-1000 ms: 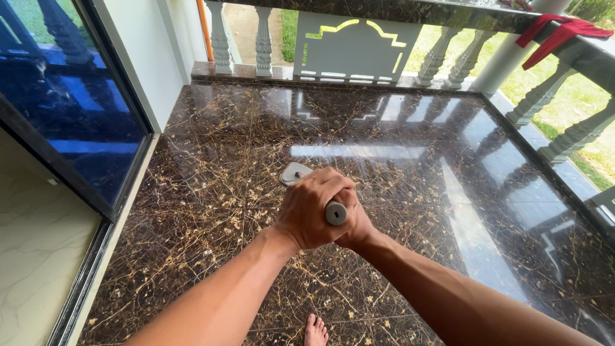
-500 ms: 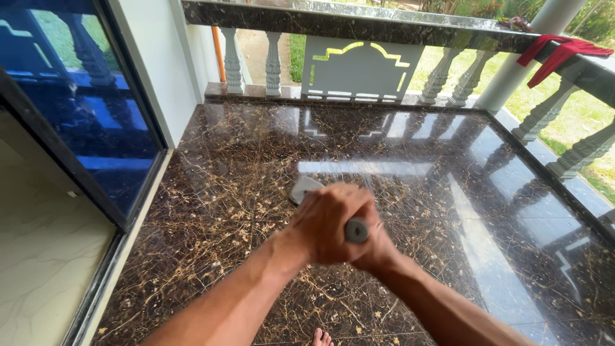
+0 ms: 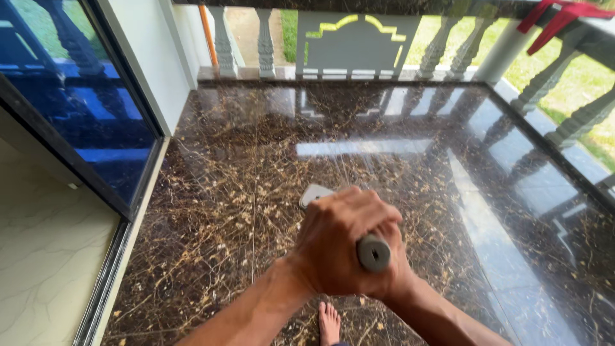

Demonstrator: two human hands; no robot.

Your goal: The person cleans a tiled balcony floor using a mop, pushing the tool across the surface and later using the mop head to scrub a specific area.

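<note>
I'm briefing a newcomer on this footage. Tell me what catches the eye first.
Low in the middle, the left hand and the right hand wrap together round a grey handle, whose flat grey head rests on the glossy brown marble floor. A red cloth hangs over the railing at top right.

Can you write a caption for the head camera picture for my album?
Both hands, left hand over right hand, grip a grey round-ended mop handle above glossy brown marble floor.

Single head-worn view — steeply down, close over the marble floor (image 3: 224,211) — toward the balustrade (image 3: 359,38).
</note>
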